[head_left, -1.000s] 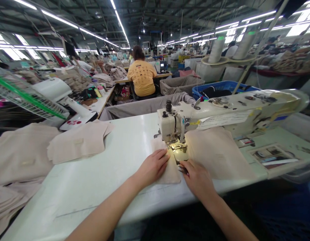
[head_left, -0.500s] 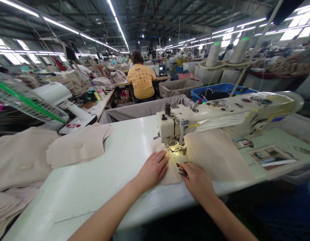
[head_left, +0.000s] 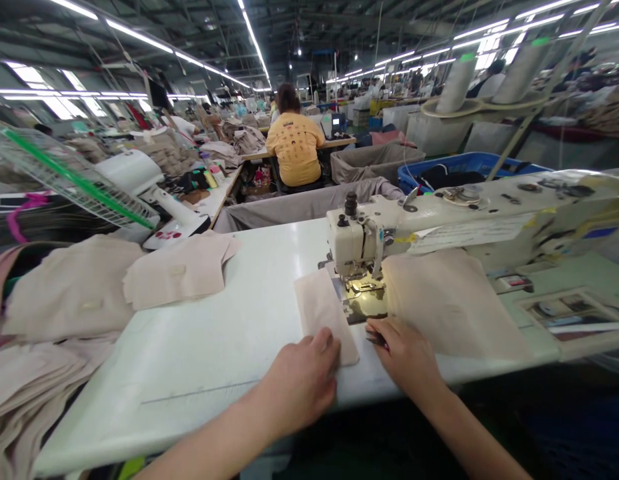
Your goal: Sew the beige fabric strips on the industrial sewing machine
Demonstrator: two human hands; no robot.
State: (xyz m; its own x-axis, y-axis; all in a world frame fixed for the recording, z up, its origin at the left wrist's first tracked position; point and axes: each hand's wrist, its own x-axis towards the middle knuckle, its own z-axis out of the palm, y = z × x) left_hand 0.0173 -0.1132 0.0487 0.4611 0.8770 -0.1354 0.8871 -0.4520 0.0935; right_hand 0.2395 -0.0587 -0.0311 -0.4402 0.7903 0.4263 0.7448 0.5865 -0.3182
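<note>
A narrow beige fabric piece point(head_left: 320, 303) lies on the pale table, left of the sewing machine's point(head_left: 347, 243) needle area. My left hand point(head_left: 309, 373) is on its lower left edge, fingers curled together, pinching the fabric. My right hand point(head_left: 402, 350) is closed around small dark snips point(head_left: 375, 338), just in front of the lit metal needle plate point(head_left: 364, 300). Right of the needle plate, a larger beige panel point(head_left: 444, 303) lies partly beside the machine arm, close to my right hand.
Beige panels point(head_left: 179, 270) and a layered fabric stack point(head_left: 34, 380) are at the left. A white fan point(head_left: 134, 177) stands behind them. Thread cones point(head_left: 455, 83) rise at the right. A person in yellow point(head_left: 295, 150) sits ahead, beyond a cloth-lined bin point(head_left: 299, 203).
The narrow piece has come out to the left of the needle area. My left hand has moved down toward the table's front edge and its fingers have curled. The view has shifted slightly.
</note>
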